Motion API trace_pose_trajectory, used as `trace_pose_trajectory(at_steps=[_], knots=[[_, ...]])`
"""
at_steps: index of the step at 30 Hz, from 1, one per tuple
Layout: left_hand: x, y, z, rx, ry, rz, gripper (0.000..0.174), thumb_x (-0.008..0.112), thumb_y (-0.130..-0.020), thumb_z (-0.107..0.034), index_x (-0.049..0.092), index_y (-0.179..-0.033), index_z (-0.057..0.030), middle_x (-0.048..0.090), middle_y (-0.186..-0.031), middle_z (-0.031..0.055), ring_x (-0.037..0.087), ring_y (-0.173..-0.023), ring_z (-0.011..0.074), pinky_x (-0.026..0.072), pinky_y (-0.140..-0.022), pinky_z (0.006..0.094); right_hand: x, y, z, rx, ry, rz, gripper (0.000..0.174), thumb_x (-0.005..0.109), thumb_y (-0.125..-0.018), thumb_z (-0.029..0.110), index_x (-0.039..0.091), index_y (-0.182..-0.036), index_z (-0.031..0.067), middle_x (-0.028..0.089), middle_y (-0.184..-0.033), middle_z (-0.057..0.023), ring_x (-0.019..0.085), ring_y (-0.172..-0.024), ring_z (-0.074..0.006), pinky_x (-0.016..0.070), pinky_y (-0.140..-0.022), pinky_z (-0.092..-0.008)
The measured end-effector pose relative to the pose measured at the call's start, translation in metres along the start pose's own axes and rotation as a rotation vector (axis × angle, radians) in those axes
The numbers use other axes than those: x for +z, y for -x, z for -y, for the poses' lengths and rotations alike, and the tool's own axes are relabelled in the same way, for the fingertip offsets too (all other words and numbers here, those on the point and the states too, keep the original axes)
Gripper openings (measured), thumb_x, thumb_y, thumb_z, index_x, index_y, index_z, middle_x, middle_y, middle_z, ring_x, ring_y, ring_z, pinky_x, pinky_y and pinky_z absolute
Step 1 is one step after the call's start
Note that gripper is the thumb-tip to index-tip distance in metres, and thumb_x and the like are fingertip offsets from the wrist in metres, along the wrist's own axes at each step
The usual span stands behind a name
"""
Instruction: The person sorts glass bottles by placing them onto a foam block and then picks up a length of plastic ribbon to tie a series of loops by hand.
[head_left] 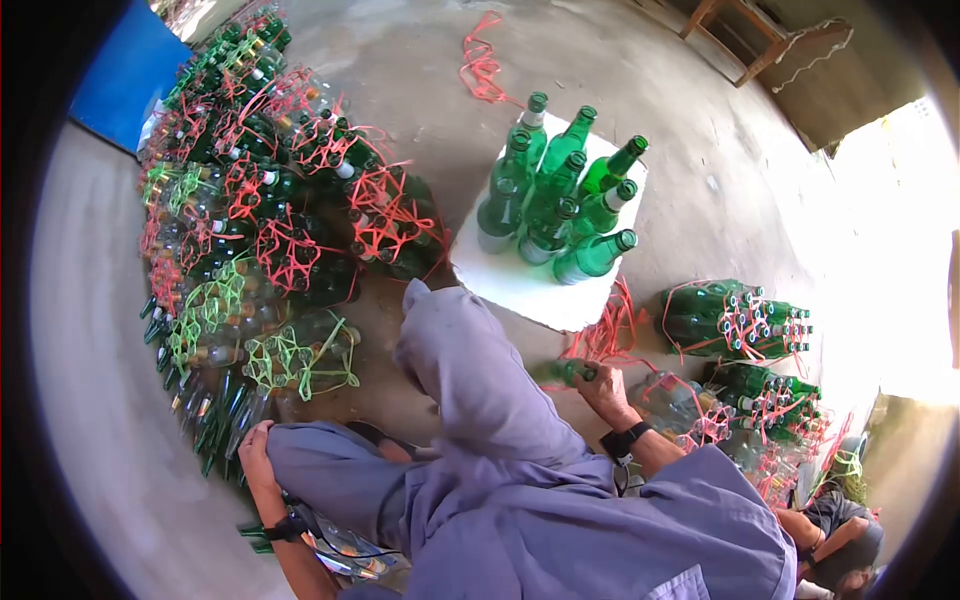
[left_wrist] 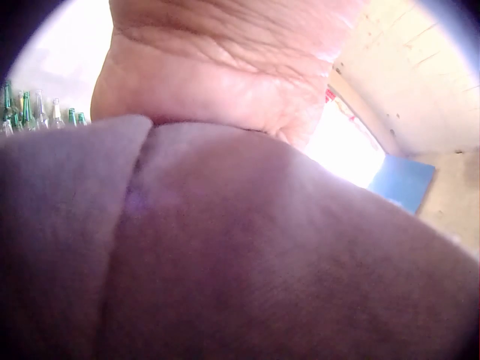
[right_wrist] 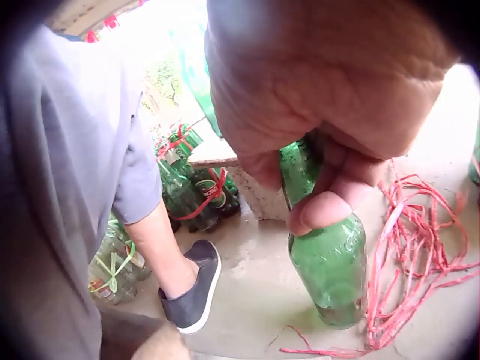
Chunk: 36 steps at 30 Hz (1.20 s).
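Note:
My right hand [head_left: 605, 395] grips a green glass bottle [right_wrist: 328, 270] by its neck, fingers and thumb wrapped round it. In the right wrist view the bottle's base is down by the floor, beside a tangle of red plastic twine [right_wrist: 416, 247]. My left hand [head_left: 258, 458] rests on the knee of my grey trousers [head_left: 330, 465] and holds nothing. Only its heel and wrist [left_wrist: 217, 75] show in the left wrist view. Ahead of me several green bottles [head_left: 590, 258] stand upright in a group on a white slab [head_left: 500, 285].
Many bottle bundles [head_left: 290, 250] tied with red and green twine crowd the left side. More tied bundles [head_left: 710, 310] lie to the right. Another person [head_left: 835, 540] is at the lower right. A strip of red twine [head_left: 480, 65] lies on the floor beyond the slab.

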<state>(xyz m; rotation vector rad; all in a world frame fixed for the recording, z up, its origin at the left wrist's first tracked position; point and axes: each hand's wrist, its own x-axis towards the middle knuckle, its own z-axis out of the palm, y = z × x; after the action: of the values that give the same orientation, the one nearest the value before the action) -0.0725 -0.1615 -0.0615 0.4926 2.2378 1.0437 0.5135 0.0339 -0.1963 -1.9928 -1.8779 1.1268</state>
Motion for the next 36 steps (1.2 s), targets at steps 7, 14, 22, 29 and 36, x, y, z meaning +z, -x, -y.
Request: trace_pose_trajectory(at_steps=[7,14,22,29,36], knots=[[0.019,-0.006,-0.020,-0.039,0.043,0.070,0.035,0.059,-0.099,-0.032,0.071,-0.109,0.0007,0.068,-0.098,0.0044,0.061,-0.088,0.0138,0.0477,-0.083,0.0274,-0.024,0.024,-0.057,0.103,0.029,-0.047,0.043,0.069,-0.084,0.034,0.071,-0.114,0.0026,0.072,-0.093,-0.0253,0.072,-0.086,-0.0362,0.0562,-0.081,-0.0428],[0.035,-0.009,-0.030,0.006,-0.022,0.029,0.032,0.057,-0.101,-0.028,0.070,-0.107,0.0002,0.067,-0.097,0.0030,0.060,-0.086,0.0122,0.0472,-0.081,0.0265,-0.035,0.044,-0.092,0.188,0.080,-0.086,0.044,0.067,-0.087,0.042,0.070,-0.115,0.0078,0.072,-0.097,-0.0235,0.071,-0.089,-0.0354,0.0549,-0.084,-0.0438],[0.061,-0.005,-0.066,0.083,-0.059,0.069,0.028,0.059,-0.099,-0.024,0.070,-0.106,0.0009,0.066,-0.093,0.0017,0.058,-0.084,0.0109,0.0466,-0.078,0.0268,-0.041,0.054,-0.119,0.260,0.108,-0.159,0.045,0.065,-0.090,0.050,0.070,-0.116,0.0130,0.072,-0.101,-0.0217,0.071,-0.091,-0.0346,0.0537,-0.086,-0.0447],[0.088,0.017,-0.113,0.157,-0.167,0.081,0.027,0.063,-0.097,-0.021,0.069,-0.103,0.0044,0.066,-0.092,0.0030,0.057,-0.084,0.0111,0.0451,-0.079,0.0265,-0.057,0.061,-0.109,0.342,-0.025,-0.279,0.039,0.069,-0.080,0.024,0.071,-0.106,-0.0061,0.070,-0.092,-0.0289,0.070,-0.089,-0.0419,0.0553,-0.087,-0.0455],[0.118,0.012,-0.111,0.287,-0.084,0.199,0.029,0.061,-0.098,-0.023,0.067,-0.107,0.0045,0.065,-0.095,0.0020,0.056,-0.087,0.0105,0.0435,-0.081,0.0247,-0.055,0.063,-0.145,0.420,0.063,-0.289,0.043,0.070,-0.081,0.025,0.069,-0.114,-0.0033,0.071,-0.105,-0.0278,0.069,-0.100,-0.0427,0.0530,-0.092,-0.0473]])
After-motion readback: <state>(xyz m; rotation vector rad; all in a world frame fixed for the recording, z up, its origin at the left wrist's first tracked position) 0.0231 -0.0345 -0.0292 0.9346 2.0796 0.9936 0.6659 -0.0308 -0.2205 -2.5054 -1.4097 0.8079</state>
